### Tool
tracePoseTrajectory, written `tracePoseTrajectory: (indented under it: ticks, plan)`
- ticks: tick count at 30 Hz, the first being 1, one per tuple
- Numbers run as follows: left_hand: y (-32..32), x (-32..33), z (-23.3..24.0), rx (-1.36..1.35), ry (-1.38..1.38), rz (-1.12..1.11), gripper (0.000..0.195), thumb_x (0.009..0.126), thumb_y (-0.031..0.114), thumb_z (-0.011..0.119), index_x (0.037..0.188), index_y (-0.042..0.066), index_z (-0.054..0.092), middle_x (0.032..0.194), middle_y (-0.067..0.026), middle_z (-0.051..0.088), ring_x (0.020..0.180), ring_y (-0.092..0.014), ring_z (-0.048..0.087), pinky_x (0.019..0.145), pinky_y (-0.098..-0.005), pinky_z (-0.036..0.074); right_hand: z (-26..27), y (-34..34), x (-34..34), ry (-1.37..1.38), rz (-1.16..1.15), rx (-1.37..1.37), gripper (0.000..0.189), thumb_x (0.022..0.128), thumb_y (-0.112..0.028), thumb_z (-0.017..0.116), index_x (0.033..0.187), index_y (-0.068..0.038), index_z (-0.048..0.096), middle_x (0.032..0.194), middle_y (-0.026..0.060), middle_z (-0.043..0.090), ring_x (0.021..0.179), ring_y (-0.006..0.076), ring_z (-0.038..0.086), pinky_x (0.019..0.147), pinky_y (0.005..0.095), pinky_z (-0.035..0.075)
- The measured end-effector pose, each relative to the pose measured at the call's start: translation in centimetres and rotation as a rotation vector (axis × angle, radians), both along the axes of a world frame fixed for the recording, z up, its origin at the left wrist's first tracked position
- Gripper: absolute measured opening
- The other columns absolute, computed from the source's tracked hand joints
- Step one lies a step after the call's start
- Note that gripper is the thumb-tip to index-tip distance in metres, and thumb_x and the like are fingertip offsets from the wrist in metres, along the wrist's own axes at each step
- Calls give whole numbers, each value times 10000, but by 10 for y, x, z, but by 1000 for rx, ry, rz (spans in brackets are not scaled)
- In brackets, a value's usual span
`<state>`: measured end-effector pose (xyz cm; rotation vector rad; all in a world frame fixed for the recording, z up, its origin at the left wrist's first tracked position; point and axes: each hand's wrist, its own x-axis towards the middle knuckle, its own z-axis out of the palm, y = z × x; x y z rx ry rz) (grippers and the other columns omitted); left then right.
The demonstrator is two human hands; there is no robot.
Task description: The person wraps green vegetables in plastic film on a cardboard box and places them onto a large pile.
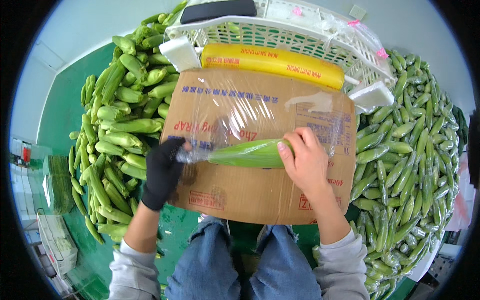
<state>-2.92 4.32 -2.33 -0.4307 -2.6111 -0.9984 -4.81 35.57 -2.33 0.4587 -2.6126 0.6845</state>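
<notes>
An ear of corn in its green husk [245,153] lies sideways over the cardboard box [240,195], with clear cling film around it. My left hand [163,168], in a black fingerless glove, grips the gathered film at the ear's left end. Bare, my right hand [305,159] holds the ear's right end between thumb and fingers. A sheet of cling film [240,101] spreads over the upper part of the box. It reaches up to a yellow-wrapped roll of film [270,63] on a rod between two white foam blocks.
Unwrapped corn [123,138] is heaped at left on the green floor [67,93]. Film-wrapped corn [405,161] is piled at right. Behind the roll stands a white plastic crate [292,33] with a black phone-like object [218,10] on top. A white basket [58,240] sits far left.
</notes>
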Motion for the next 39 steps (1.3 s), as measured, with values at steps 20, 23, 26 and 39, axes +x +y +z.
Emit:
tracePoseTrajectory:
  ticks: [20,23,26,39]
  plan:
    - [105,5,10,-398,-14,-321,707,837,431,578,1306,-68,402,1326,-316,413,1222,-462,417,1029,-573,295,29,-14,58,-339,116,-72,461,847,-458,583,1040,-40,561,1022,168,627,944,303,627,799,448,511]
    - [124,-98,-22,-414,160,-165,661,843,378,571,1313,-56,405,1347,-311,399,1255,-442,392,1038,-529,308,24,-11,39,-142,259,199,576,759,-438,673,1198,-91,537,1302,110,497,1207,298,465,1008,489,360]
    - [118,-168,-4,-523,182,-299,487,827,304,577,1172,-38,538,1199,-269,537,1148,-377,512,981,-433,399,15,-12,-24,13,230,353,781,635,-428,757,1296,-124,475,1303,117,471,1199,296,451,1012,459,349]
    - [119,-170,25,-424,-340,-464,685,833,487,611,1326,37,456,1376,-212,425,1267,-353,422,1057,-381,343,60,-10,81,-922,647,331,545,708,-527,666,1009,-86,555,803,159,635,747,316,652,586,407,527]
